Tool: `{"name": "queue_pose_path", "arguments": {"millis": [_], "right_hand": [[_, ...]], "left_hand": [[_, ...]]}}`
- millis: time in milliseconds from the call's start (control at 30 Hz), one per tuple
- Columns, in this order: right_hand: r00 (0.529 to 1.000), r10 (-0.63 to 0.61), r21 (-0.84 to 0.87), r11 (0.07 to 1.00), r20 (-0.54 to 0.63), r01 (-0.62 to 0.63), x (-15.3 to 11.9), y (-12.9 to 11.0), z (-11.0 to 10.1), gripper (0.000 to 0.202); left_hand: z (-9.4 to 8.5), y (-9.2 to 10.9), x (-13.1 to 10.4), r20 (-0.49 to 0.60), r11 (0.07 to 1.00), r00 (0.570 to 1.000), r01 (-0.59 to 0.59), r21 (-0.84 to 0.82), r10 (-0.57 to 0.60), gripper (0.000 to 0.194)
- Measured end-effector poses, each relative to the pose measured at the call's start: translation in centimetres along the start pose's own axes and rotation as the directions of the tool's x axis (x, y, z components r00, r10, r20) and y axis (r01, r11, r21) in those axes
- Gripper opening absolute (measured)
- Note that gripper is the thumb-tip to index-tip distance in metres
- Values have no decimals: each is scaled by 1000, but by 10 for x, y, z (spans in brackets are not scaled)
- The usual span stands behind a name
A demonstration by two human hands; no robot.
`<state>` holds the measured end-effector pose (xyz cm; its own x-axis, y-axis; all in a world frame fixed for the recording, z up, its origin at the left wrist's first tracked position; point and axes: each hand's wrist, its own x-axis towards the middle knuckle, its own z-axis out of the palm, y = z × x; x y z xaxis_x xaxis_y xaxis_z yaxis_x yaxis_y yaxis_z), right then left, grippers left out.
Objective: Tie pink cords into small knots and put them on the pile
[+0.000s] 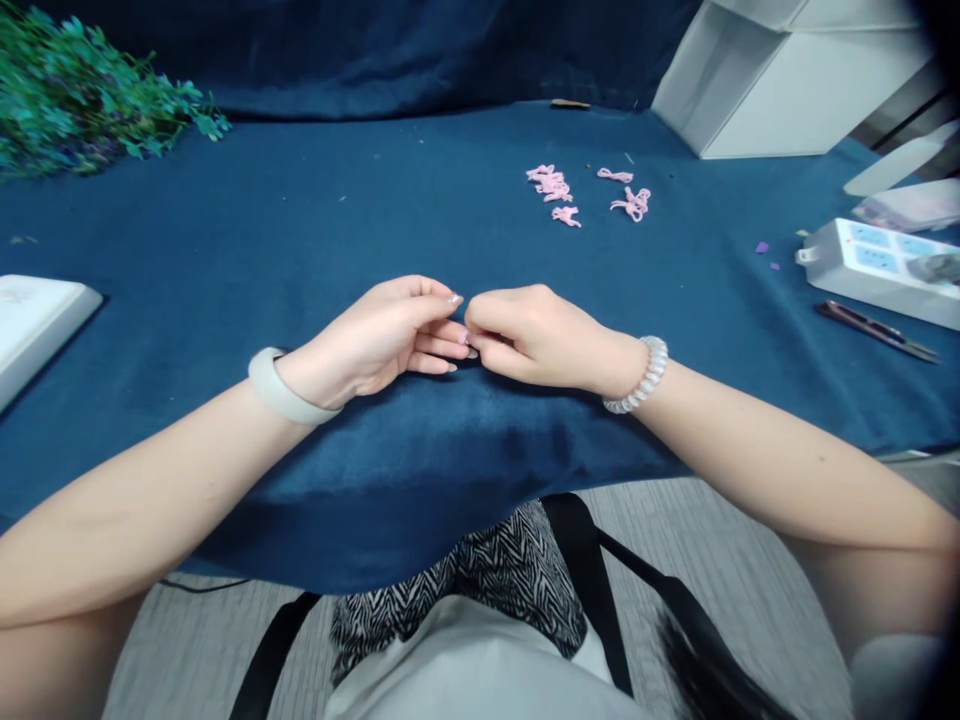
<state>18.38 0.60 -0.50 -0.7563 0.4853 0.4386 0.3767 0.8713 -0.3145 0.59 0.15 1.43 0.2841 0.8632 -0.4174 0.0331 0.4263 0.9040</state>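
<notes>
Near the front edge of the blue cloth, my left hand [405,335] is turned palm inward with its fingers loosely apart, a pale band on its wrist. My right hand [532,335], with a clear coiled bracelet, is closed, its fingertips meeting those of my left hand. Whatever lies between the fingertips is too small to make out. Beyond the hands, a clump of pink cord pieces [550,183] rests on the cloth, with a smaller pink piece [566,216] below it. To their right are a pink loop [615,176] and a pink bow-like piece [634,205].
Green foliage [82,95] stands at the back left, above a white box [41,325]. A white shelf unit [780,95] is at the back right. On the right lie a white power strip [885,265] and dark tweezers or snips [874,330]. The blue cloth [337,230] covers the table.
</notes>
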Motion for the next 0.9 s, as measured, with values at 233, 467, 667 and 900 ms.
{"name": "queue_pose_path", "arguments": {"millis": [233, 467, 667, 900], "right_hand": [[989, 68, 132, 990, -134, -50, -1, 1, 3, 18], [958, 231, 379, 913, -168, -153, 0, -1, -1, 22], [922, 365, 637, 743, -130, -205, 0, 0, -1, 23], [907, 385, 630, 750, -172, -199, 1, 0, 2, 19]], "left_hand": [[-2, -1, 0, -117, 992, 986, -116, 38, 120, 14], [-5, -2, 0, 1, 965, 967, -253, 64, 253, 12], [-3, -5, -5, 60, 848, 875, -482, 222, 481, 17], [-1, -6, -8, 33, 816, 864, -487, 310, 503, 17]]}}
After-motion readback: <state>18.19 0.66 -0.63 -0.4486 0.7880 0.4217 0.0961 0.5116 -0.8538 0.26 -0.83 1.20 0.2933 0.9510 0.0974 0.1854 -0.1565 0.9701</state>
